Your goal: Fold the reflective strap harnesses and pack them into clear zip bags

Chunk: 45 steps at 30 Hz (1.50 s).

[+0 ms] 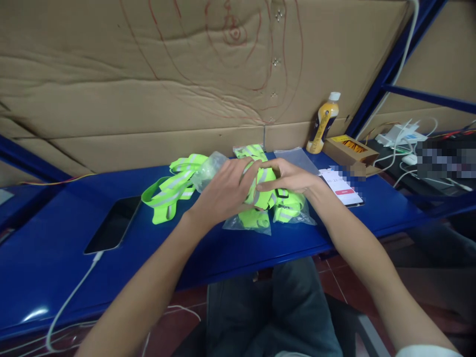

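Observation:
My left hand and my right hand meet over the middle of the blue shelf, both closed on a folded neon-yellow reflective strap. Under the hands lie clear bags with the same straps packed inside. A loose strap lies spread out just left of my left hand, and a crumpled clear bag sits behind its fingers.
A dark phone on a white cable lies at the left. A lit phone, an empty clear bag, a cardboard box and a yellow drink bottle stand at the right. Cardboard sheets back the shelf.

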{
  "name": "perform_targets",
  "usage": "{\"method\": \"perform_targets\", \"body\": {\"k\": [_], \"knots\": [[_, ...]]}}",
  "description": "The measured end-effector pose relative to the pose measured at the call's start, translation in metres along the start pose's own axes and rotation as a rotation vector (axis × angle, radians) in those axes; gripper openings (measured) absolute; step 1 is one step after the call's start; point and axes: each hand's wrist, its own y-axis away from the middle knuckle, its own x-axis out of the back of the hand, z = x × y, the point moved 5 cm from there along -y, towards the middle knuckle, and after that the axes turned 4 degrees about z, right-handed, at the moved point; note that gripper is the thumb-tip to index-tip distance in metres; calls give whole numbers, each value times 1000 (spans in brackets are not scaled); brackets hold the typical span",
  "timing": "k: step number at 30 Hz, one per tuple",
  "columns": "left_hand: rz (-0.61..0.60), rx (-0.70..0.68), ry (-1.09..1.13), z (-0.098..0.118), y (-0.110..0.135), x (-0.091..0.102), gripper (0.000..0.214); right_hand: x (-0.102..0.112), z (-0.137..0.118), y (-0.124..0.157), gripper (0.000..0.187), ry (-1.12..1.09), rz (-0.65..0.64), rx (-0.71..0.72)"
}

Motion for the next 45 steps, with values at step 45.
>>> {"method": "perform_targets", "body": {"k": [45], "knots": [[16, 100, -184, -12, -5, 6, 80, -27, -33, 8, 14, 562, 451, 235]]}}
